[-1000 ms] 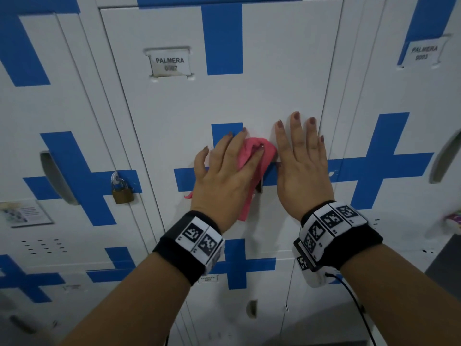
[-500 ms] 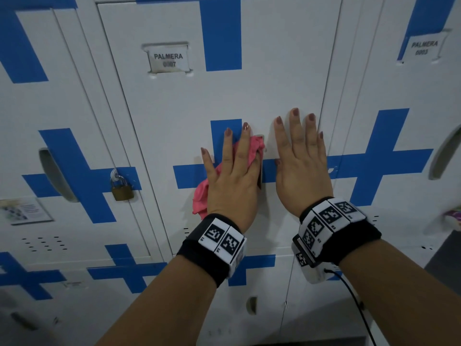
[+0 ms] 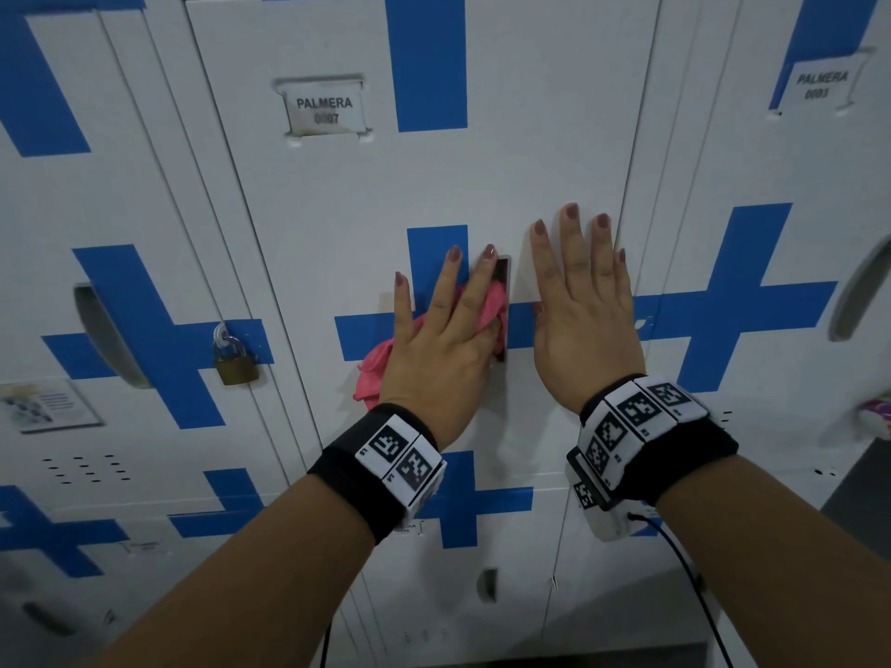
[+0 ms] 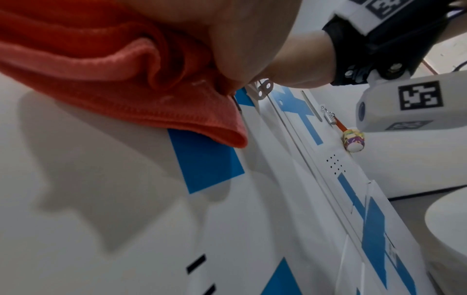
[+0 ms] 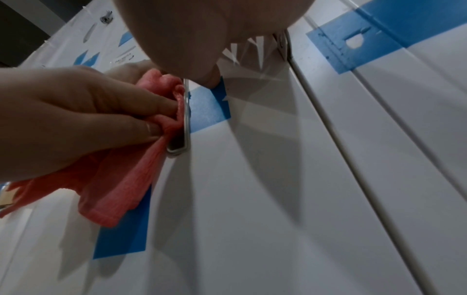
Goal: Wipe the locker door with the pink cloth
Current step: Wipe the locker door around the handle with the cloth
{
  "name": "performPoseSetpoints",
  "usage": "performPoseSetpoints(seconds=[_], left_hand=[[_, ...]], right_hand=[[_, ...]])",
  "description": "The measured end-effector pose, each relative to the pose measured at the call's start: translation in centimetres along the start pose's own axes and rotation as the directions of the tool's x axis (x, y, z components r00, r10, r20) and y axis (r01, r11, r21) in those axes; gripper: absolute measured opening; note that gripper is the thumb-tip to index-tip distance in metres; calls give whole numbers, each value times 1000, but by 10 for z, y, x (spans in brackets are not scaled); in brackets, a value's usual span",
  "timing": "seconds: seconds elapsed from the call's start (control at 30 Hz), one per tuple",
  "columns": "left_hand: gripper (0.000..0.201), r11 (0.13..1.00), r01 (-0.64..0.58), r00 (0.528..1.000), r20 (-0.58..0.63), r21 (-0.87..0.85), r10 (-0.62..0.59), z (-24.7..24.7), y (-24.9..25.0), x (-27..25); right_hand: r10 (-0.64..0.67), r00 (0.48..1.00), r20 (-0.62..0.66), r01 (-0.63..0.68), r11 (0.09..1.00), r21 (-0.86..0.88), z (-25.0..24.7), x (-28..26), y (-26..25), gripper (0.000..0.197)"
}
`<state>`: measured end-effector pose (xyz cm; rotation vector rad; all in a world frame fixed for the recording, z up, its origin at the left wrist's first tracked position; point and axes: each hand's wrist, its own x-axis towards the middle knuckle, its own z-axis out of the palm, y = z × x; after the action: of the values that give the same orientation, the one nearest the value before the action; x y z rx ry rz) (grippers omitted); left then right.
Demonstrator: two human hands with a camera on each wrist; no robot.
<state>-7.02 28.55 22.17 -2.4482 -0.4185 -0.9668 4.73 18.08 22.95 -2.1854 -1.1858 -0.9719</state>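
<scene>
The white locker door (image 3: 482, 176) with blue cross stripes fills the head view. My left hand (image 3: 443, 349) presses the pink cloth (image 3: 373, 373) onto the door's middle, next to the recessed metal handle (image 3: 502, 272). Its fingers lie spread over the cloth. In the right wrist view, the left hand (image 5: 76, 111) pinches a fold of the pink cloth (image 5: 121, 179) between thumb and forefinger at the handle (image 5: 185, 123). The cloth (image 4: 101, 69) bunches under the palm. My right hand (image 3: 583, 311) lies flat on the door right of the handle, holding nothing.
A brass padlock (image 3: 235, 361) hangs on the locker to the left. A name label (image 3: 324, 108) sits high on the door. A colourful key charm (image 4: 353, 139) hangs from the locker on the right. More locker doors lie below.
My left hand has turned upright and shifted slightly right toward the handle, and the cloth now trails out at its lower left. The right hand has stayed flat in place.
</scene>
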Motion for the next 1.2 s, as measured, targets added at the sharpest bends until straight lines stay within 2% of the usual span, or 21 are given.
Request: performPoseSetpoints(seconds=[0.2,0.4,0.53,0.7,1.0,1.2], left_hand=[[52,997,-59,998,12,52,59,0,-1,-6],[36,989,-137,990,-35,60,140,2,-2,-9],[39,983,-179,982,-54,50,182,6,-1,-13],[42,984,-179,982,-58,-9,179,7,2,-19],[37,972,-231,972,55,45,228,-5,6,-13],[46,969,-241,966,109,46,235,-12,9,-6]], right_hand=[[-4,1000,-2,4,1000,10,-1,0,0,85],[-11,1000,-6,11,1000,1,0,0,2,84],[-13,1000,-4,13,1000,-9,0,0,2,85],[-17,1000,-6,17,1000,-20,1,0,2,86],[-17,1000,-5,17,999,-28,0,0,2,87],[-16,1000,15,16,999,-28,-1,0,2,88]])
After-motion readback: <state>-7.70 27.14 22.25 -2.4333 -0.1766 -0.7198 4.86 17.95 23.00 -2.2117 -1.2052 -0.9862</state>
